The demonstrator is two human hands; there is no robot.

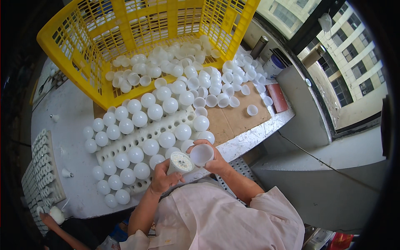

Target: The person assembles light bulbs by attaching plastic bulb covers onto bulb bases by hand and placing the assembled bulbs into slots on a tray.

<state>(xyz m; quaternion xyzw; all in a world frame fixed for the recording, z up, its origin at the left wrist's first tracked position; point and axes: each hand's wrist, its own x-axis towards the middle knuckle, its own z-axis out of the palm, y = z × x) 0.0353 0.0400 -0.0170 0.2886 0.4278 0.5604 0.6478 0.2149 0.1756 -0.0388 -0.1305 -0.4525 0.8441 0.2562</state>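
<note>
Close in front of my body, my left hand [162, 178] is closed around a white LED bulb base [181, 161], its round board with small chips facing up. Beside it my right hand [217, 163] grips a white plastic bulb cover [202, 155], its hollow side toward me. Base and cover are near each other, and I cannot tell whether they touch. Just beyond my hands, a white foam rack [121, 146] with rows of holes carries many bulbs with white domes [151, 146]. Some holes between the bulb rows show bare.
A yellow plastic basket [75, 68] lies tipped toward me, with loose covers [162, 62] spilling onto cardboard [239, 121]. Left stands another rack of bulb bases [41, 166], near another person's hand [49, 221]. A white bucket [273, 66] and red block [276, 98] sit by the window.
</note>
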